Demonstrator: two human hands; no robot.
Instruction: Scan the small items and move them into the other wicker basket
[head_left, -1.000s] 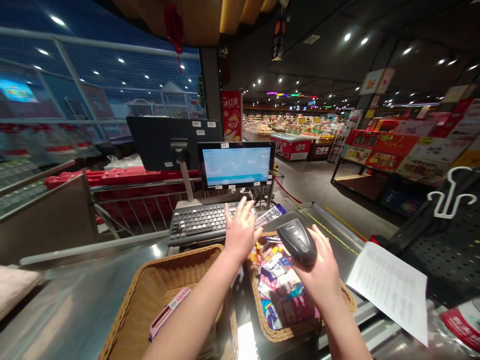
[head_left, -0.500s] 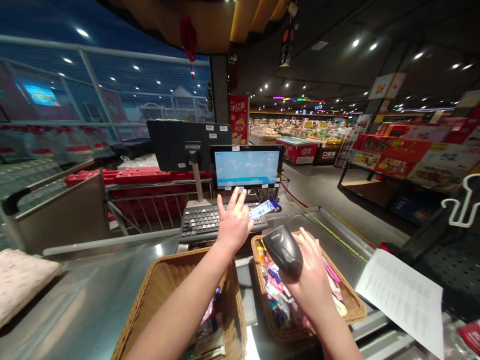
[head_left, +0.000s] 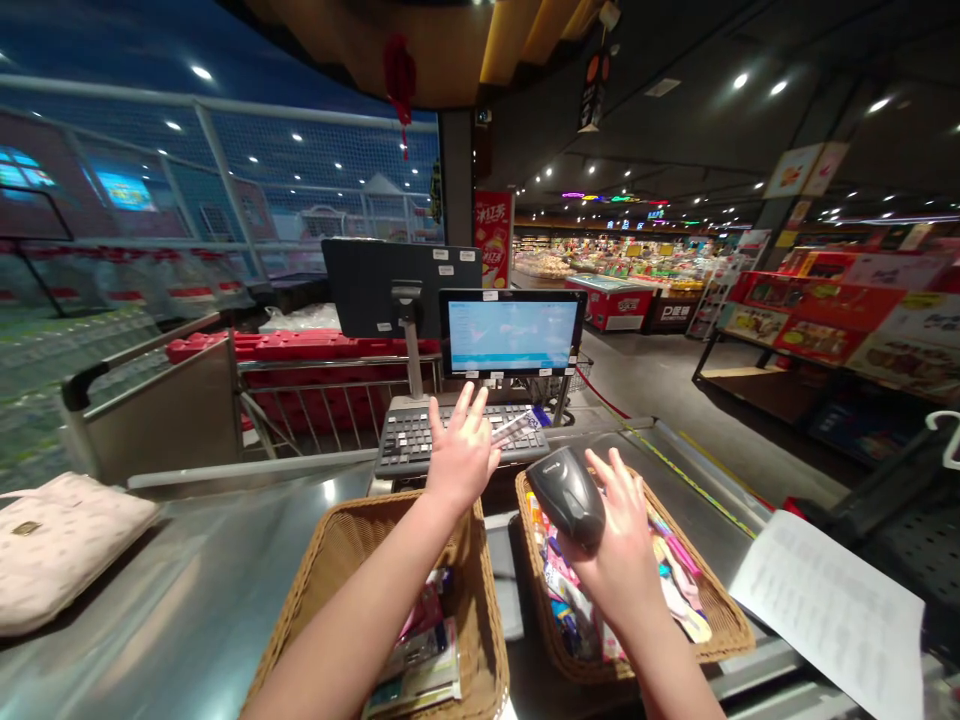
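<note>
My left hand [head_left: 459,458] is stretched over the front of the keyboard [head_left: 409,437], its fingers spread toward the screen. A slim white-and-blue packet [head_left: 516,428] sticks out from its thumb side; the thumb hides how it is gripped. My right hand [head_left: 619,550] is wrapped around a black handheld barcode scanner [head_left: 566,497], whose head points up and left. Under the scanner stands a wicker basket [head_left: 731,640] filled with small colourful packets. Beneath my left forearm is another wicker basket [head_left: 300,585] with a few packaged items low inside.
A checkout monitor [head_left: 514,335] with a lit screen stands behind the keyboard, beside a second display [head_left: 360,290] seen from the back. At the left of the metal counter [head_left: 202,600] lies a pale pink bag [head_left: 64,550]. Printed paper [head_left: 832,610] lies at the right.
The whole view has swung slightly left, so the scene sits further right. The packet at my left hand has tilted and looks narrower. The scanner stays in my right hand above the basket.
</note>
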